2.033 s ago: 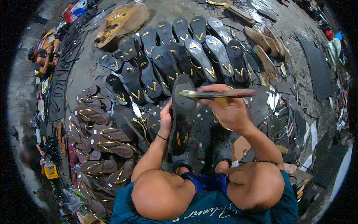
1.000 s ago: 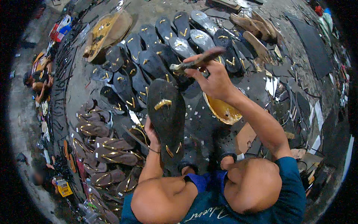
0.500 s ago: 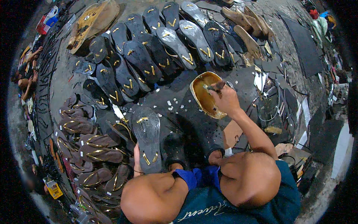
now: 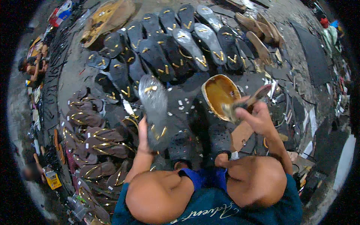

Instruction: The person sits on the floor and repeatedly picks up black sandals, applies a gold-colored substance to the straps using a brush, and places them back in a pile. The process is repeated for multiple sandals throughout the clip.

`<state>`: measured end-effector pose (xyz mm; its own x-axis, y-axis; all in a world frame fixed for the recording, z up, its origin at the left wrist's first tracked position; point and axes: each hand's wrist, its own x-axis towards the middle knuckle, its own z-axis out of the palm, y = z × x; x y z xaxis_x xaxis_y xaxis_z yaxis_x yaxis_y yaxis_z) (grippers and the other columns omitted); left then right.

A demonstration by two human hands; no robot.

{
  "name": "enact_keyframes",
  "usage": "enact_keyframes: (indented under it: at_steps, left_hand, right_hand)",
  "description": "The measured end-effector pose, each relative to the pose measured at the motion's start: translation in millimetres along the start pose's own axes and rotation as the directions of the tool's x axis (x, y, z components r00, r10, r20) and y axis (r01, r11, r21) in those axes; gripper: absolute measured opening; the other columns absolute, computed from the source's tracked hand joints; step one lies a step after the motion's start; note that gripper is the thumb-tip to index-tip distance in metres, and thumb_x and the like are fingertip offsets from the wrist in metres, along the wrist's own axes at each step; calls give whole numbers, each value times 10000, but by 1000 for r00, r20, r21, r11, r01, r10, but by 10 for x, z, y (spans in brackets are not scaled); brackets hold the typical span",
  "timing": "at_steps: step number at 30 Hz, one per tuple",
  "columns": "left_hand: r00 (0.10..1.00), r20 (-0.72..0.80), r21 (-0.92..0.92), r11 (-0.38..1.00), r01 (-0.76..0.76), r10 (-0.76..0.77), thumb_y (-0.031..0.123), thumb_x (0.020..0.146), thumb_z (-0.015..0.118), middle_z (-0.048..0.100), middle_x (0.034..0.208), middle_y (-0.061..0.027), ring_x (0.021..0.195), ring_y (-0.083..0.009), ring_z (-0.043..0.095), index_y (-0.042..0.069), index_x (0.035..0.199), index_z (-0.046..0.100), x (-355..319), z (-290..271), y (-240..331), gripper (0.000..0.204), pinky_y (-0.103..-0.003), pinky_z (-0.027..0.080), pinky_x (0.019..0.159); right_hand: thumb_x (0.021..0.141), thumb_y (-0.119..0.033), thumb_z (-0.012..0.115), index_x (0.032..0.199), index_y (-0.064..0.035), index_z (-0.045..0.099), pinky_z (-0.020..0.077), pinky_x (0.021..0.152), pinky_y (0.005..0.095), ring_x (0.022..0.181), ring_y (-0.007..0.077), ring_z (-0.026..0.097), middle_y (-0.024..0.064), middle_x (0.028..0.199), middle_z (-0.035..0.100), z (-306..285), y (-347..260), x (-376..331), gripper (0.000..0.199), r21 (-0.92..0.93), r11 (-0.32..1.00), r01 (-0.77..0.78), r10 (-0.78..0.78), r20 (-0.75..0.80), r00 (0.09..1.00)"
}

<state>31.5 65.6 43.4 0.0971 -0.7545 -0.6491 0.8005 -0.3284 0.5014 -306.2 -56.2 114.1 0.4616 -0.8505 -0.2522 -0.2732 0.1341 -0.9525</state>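
Note:
My left hand point(image 4: 143, 139) is closed on the near left edge of a dark sandal sole point(image 4: 153, 103), which it holds up with gold strap ends showing on its face. A wet shine covers that face. In my right hand point(image 4: 259, 118) is a brush point(image 4: 252, 98), gripped by its handle, with its blurred bristles at the near right rim of a shallow tub point(image 4: 205, 95). Amber, glue-like liquid point(image 4: 219, 95) lies in the tub. Whether the bristles touch the rim is hard to tell.
Several dark soles point(image 4: 153, 56) with gold strap ends lie in rows beyond my hands. Brown sandals point(image 4: 108, 146) with gold straps are piled at the left. Wooden foot forms point(image 4: 258, 28) and black sheet scraps point(image 4: 309, 48) lie far right. Another person point(image 4: 35, 69) sits far left.
My right hand has drawn the brush out of the tub's middle, toward me and to the right. My left hand has raised the sole away from the ground. The view has shifted slightly.

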Motion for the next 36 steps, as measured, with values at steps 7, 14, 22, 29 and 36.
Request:
enact_keyframes:
  at_steps: [7,14,22,29,36]
  left_hand:
    - [917,379,-149,986,-72,124,444,993,305,642,1102,-78,995,-203,630,67,1175,568,377,392,70,495,-354,538,833]
    - [947,213,-367,918,-150,240,531,961,340,635,1127,-143,981,-246,638,37,1250,539,211,590,338,605,-390,538,842]
    - [930,334,-576,814,73,153,451,951,376,666,1008,-164,899,-272,656,-5,1139,585,380,662,344,536,-382,559,774]
    - [922,366,-417,908,40,128,476,992,321,674,1038,-118,923,-248,659,59,1156,597,154,912,170,527,-400,543,843]
    - [955,182,-126,968,-215,236,430,1008,314,666,981,-114,875,-221,670,42,1116,598,260,667,46,493,-375,568,766]
  right_hand:
    - [821,-84,726,1059,-41,651,493,844,336,917,228,649,92,1000,668,1111,-436,900,253,-10,760,649,-637,182,749]
    - [699,-142,707,1190,-146,634,463,769,374,864,243,592,39,976,626,1113,-427,416,496,-95,506,857,-784,363,503]
    - [734,-89,670,1088,-129,650,485,721,360,833,231,619,68,888,632,1211,-445,452,357,-149,557,817,-737,364,569]
    - [725,-186,632,1095,-154,627,453,747,401,866,251,583,40,935,608,1082,-732,1066,371,-330,333,883,-854,292,431]
    - [704,-154,639,1141,-153,628,471,743,377,869,229,589,41,915,595,1183,-602,577,438,-244,291,925,-863,351,364]
